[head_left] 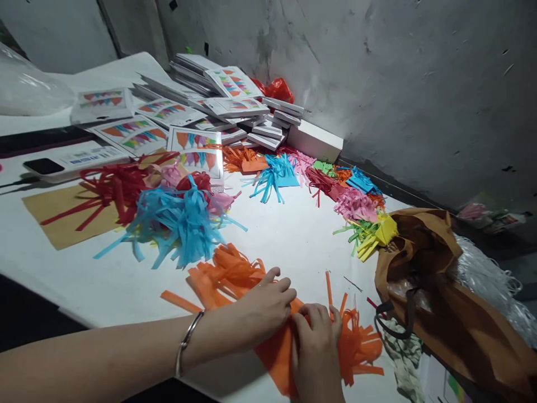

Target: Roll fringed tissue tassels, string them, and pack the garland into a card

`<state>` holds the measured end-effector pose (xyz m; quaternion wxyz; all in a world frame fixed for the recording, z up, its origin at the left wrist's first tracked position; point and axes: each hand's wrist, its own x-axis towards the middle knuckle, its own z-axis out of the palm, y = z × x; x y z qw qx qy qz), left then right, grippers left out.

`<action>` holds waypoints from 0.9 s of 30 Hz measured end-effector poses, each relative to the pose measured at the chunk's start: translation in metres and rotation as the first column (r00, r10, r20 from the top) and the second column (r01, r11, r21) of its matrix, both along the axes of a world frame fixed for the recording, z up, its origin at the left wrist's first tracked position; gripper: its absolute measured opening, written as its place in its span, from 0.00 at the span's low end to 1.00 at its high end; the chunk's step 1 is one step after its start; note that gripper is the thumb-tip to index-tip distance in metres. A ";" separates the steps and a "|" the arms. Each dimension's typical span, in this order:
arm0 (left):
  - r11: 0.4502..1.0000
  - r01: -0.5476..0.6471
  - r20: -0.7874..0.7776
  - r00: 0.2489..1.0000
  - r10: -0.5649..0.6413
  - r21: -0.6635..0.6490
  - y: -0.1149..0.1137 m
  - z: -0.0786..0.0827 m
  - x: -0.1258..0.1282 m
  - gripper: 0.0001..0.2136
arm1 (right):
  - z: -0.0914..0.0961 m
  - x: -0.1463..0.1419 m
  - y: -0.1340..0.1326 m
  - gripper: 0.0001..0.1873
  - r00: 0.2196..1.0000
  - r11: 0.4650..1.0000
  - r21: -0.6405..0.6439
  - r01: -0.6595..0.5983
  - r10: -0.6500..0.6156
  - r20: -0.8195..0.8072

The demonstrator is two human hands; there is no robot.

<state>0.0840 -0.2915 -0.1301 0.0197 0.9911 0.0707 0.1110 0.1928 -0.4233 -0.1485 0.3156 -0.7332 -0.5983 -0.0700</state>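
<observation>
An orange tissue-paper tassel (274, 352) lies near the table's front edge, its fringe spreading to both sides. My left hand (268, 302), with a metal bangle at the wrist, reaches across it from the left with fingers curled down on the paper. Close beside it, my right hand (314, 336) pinches the same paper; its fingertips are partly hidden. Just behind my left hand sits a bunch of orange fringe (230, 268). To the left lies a pile of fringed tissue tassels, with a blue one (180, 224) on top and a red one (121, 190) behind.
Tassels in several colours, among them a pink one (356, 204) and a yellow one (384, 229), line the table's far right side. Printed packs (235, 81) are heaped at the back by a white box (316, 140). A brown bag (419, 268) stands at the right.
</observation>
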 end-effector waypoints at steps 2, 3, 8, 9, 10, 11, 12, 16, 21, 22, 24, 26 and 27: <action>1.000 -0.012 -0.006 1.000 0.012 -0.005 0.005 0.006 0.001 0.12 | -0.001 0.001 0.001 0.11 0.998 0.999 -0.031 -0.027 0.029 0.049; 1.000 -0.020 -0.004 1.000 0.020 -0.007 0.008 0.008 0.000 0.12 | -0.002 0.002 0.002 0.11 0.996 0.998 -0.046 -0.035 0.038 0.075; 0.992 0.123 0.114 0.986 -0.122 0.000 0.009 0.004 -0.014 0.06 | -0.003 0.008 0.005 0.13 0.996 0.995 -0.074 -0.067 0.070 0.047; 0.987 0.158 0.143 0.977 -0.156 -0.002 0.008 0.002 -0.017 0.05 | -0.002 0.010 0.005 0.13 0.997 0.993 -0.086 -0.079 0.080 0.006; 0.985 0.172 0.166 0.972 -0.169 -0.006 0.006 -0.001 -0.020 0.05 | 0.000 0.012 0.004 0.12 0.995 0.990 -0.106 -0.092 0.089 -0.032; 0.987 0.163 0.178 0.971 -0.158 -0.011 0.005 -0.003 -0.023 0.05 | 0.003 0.013 0.003 0.12 0.994 0.987 -0.125 -0.102 0.095 -0.059; 0.990 0.138 0.179 0.975 -0.133 -0.019 0.004 -0.004 -0.026 0.06 | 0.005 0.015 0.002 0.12 0.992 0.984 -0.143 -0.109 0.100 -0.072; 0.996 0.032 0.123 0.992 -0.022 -0.079 0.002 -0.005 -0.029 0.06 | 0.011 0.016 -0.002 0.14 0.996 0.985 -0.149 -0.088 0.088 -0.005; 0.996 -0.050 0.096 0.994 0.057 -0.069 0.005 -0.004 -0.019 0.06 | 0.010 0.012 -0.002 0.14 0.994 0.988 -0.128 -0.090 0.098 0.058; 0.998 -0.047 0.089 0.995 0.051 -0.043 0.007 -0.002 -0.015 0.07 | 0.009 0.012 -0.002 0.14 0.994 0.988 -0.120 -0.093 0.100 0.054; 1.000 -0.019 0.056 0.998 0.018 0.006 0.008 0.001 -0.009 0.09 | 0.008 0.012 -0.002 0.14 0.993 0.989 -0.109 -0.105 0.111 0.046; 0.999 0.010 0.026 1.000 -0.012 0.046 0.010 0.004 -0.005 0.10 | 0.007 0.011 -0.001 0.13 0.992 0.990 -0.095 -0.108 0.114 0.061; 0.998 0.019 0.019 1.000 -0.020 0.058 0.010 0.005 -0.004 0.10 | 0.006 0.011 0.000 0.12 0.990 0.991 -0.087 -0.103 0.110 0.084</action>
